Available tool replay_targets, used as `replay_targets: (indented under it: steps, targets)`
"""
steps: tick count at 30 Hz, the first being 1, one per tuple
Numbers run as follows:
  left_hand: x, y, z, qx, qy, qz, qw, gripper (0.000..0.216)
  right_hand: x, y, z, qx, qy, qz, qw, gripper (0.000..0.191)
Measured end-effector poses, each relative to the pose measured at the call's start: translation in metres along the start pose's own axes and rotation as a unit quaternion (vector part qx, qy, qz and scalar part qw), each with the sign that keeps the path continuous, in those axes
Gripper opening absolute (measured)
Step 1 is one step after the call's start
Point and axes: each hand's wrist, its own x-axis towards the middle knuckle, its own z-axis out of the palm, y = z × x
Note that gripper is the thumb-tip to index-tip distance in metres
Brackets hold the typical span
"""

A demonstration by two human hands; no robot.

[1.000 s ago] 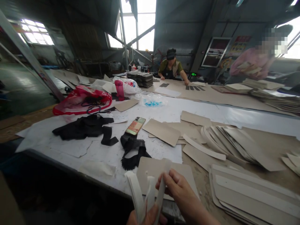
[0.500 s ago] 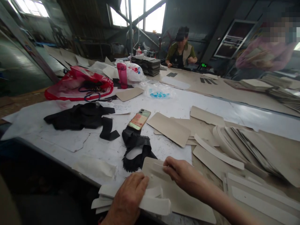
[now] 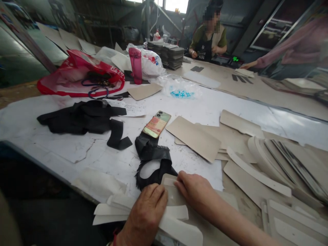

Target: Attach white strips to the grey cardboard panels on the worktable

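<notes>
Currently left hand (image 3: 146,212) clamps shut over fanned white strips (image 3: 110,209) at the table (image 3: 205,106) near edge, likely keeping them bundled, while right hand (image 3: 194,191), fingers spread flat and gripping nothing, pins the beige card (image 3: 176,199) against sliding.

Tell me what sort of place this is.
Most likely a small factory floor or workshop for cut card parts: a long shared worktable strewn with grey card cut-outs, a stack of dark pieces at the far end, and another person working there. The left hand holds white strips.
</notes>
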Motion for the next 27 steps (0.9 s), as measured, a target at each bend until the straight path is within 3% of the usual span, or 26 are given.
replay_targets:
  steps: [7, 21, 27]
  targets:
    - [-0.015, -0.002, 0.008, -0.015, -0.008, -0.006, 1.000, 0.031, 0.002, -0.001, 0.003, -0.006, -0.008, 0.010, 1.000, 0.022]
    - [-0.009, -0.006, 0.004, 0.012, -0.039, 0.035, 0.999, 0.031, 0.004, -0.008, 0.001, -0.019, -0.007, 0.026, 0.999, 0.021]
    - [-0.007, -0.007, 0.007, 0.038, -0.011, 0.061, 0.997, 0.034, 0.004, -0.011, 0.001, -0.029, -0.008, 0.031, 0.999, 0.021]
